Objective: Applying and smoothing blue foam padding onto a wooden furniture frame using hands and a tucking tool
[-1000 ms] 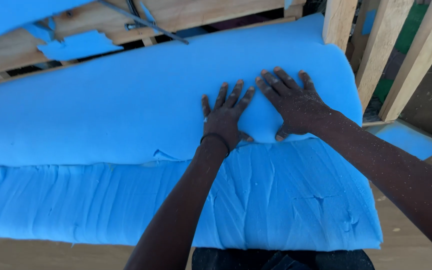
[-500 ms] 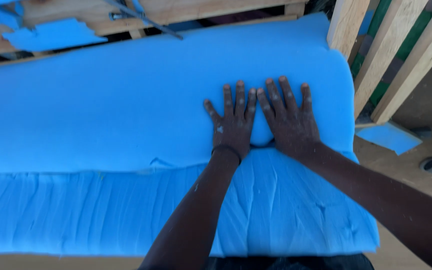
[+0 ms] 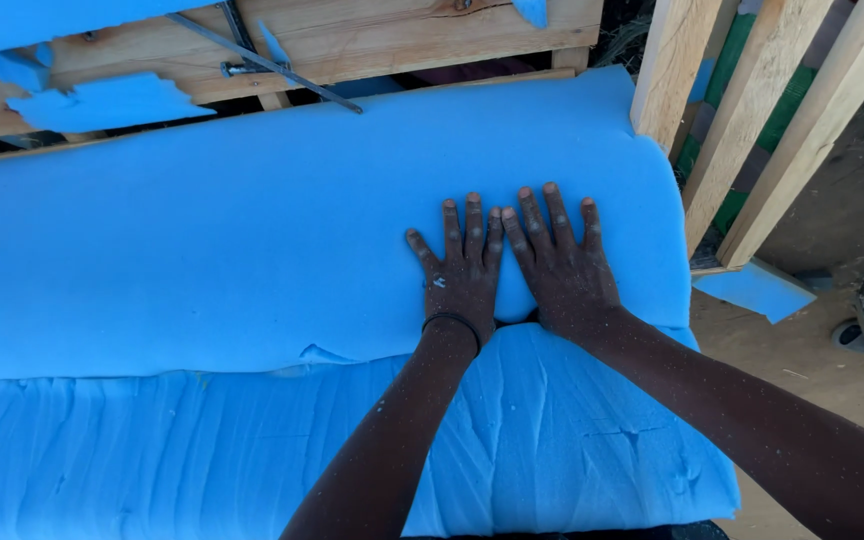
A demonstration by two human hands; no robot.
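While flat, both hands (image 3: 512, 270) press foam sheet (image 3: 232, 240).

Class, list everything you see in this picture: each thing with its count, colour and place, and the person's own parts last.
foam sheet: one, blue, smooth, lying on top across the middle
lower foam: one, blue, wrinkled, beneath, front edge
foam scraps: several, blue, top left; one more at right on the floor
wood frame: pale, along the top
slats: pale wood, upper right
metal rod: one, grey, on the frame
left hand: flat on the foam sheet, dark wristband
right hand: flat, beside the left hand
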